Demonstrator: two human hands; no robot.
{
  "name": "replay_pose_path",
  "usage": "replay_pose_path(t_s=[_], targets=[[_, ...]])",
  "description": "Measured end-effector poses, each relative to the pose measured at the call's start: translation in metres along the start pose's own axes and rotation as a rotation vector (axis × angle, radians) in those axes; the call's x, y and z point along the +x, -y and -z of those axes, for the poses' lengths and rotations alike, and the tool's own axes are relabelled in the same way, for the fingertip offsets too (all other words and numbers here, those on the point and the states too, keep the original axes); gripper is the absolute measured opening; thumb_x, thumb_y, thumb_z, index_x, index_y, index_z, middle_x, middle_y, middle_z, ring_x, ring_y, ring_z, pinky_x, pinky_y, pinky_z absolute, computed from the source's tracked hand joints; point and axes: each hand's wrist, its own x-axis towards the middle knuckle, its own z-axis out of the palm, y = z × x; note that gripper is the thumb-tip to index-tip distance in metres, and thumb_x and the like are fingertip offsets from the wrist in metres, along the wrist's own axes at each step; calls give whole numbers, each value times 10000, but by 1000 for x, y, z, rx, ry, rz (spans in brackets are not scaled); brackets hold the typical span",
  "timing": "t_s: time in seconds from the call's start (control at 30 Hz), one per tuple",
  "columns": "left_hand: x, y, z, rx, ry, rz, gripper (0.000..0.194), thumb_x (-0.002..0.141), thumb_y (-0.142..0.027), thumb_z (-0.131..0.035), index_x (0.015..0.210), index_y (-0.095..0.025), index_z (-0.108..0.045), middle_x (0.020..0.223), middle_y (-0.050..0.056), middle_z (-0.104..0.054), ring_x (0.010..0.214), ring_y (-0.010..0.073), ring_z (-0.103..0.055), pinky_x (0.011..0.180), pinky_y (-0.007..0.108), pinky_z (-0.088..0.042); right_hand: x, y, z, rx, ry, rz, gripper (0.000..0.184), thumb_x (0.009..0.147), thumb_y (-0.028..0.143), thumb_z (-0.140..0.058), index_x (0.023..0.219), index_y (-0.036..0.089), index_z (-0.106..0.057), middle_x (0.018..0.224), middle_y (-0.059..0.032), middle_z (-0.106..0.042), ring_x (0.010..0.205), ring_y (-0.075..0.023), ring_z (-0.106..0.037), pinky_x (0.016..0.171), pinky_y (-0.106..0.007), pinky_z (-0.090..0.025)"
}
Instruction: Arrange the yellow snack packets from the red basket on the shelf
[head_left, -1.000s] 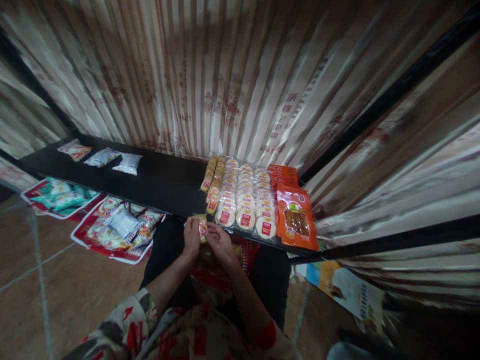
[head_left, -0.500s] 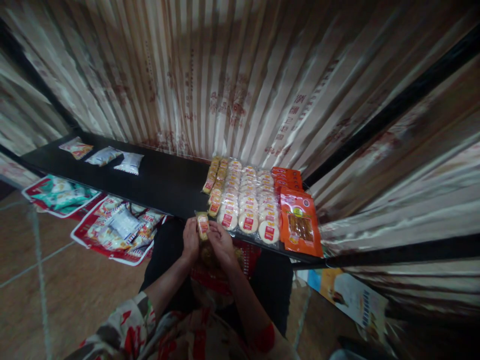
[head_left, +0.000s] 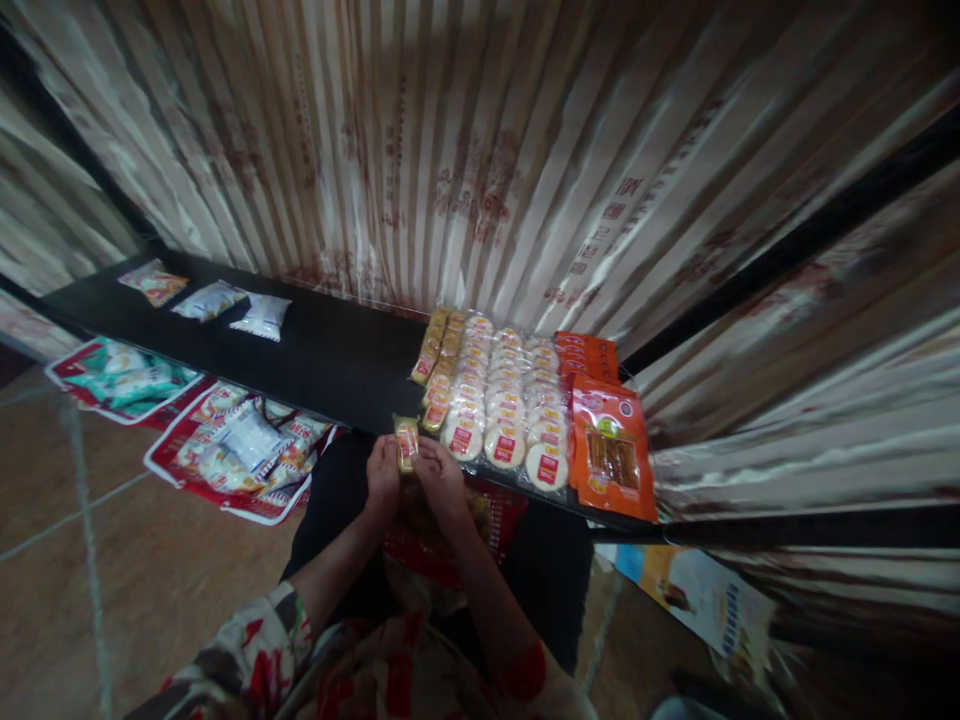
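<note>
The long, flat black shelf (head_left: 337, 372) stretched across from our ten o'clock to between two and three, bearing rows of round white discs in clear film (head_left: 505, 443) at one. Our left hand (head_left: 382, 477) and right hand (head_left: 441, 480) had their fingers clamped on the small, oblong, yellow film packet (head_left: 406, 444), at twelve o'clock near the shelf's near edge, its long axis pointing towards twelve. We judged the step a two-handed hold; moving on called for light, even pressure.
</note>
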Motion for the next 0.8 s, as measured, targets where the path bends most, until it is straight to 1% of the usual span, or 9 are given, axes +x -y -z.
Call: replay_pose_path(t_s=[0.13,0.27,0.47,0.6,0.8], targets=[[3,5,3,11,0,-16,312,783,-463,-445,743,-172,-551,653,-9,-550,592,119,-493,562,226,-403,1,0,-2,10,18,-6,363,671,367,-627,978,175,-612,881,-52,-679,730,-160,-632,697,-296,-518],[5,5,7,49,5,-56,300,799,-440,-432,738,-177,-561,660,-9,-553,607,123,-493,574,227,-403,3,0,-4,22,41,34,340,719,404,-589,981,188,-612,922,-56,-684,790,-174,-643,741,-310,-518],[9,3,6,104,-43,3,302,808,-447,-426,786,-182,-570,682,-1,-569,609,131,-507,574,238,-411,2,3,-6,39,64,55,330,749,413,-561,995,197,-603,950,-59,-688,832,-187,-646,766,-325,-517],[9,-6,3,83,-103,72,283,782,-458,-458,823,-190,-541,701,-4,-570,615,135,-530,575,243,-427,2,6,-8,5,59,64,309,735,384,-568,980,199,-607,904,-45,-689,806,-176,-641,732,-303,-517],[7,-15,1,84,-102,83,240,793,-413,-431,766,-190,-515,688,-5,-565,611,130,-540,580,242,-438,4,5,-12,2,28,29,384,679,365,-602,1016,181,-598,836,-29,-667,728,-147,-614,683,-274,-507]])
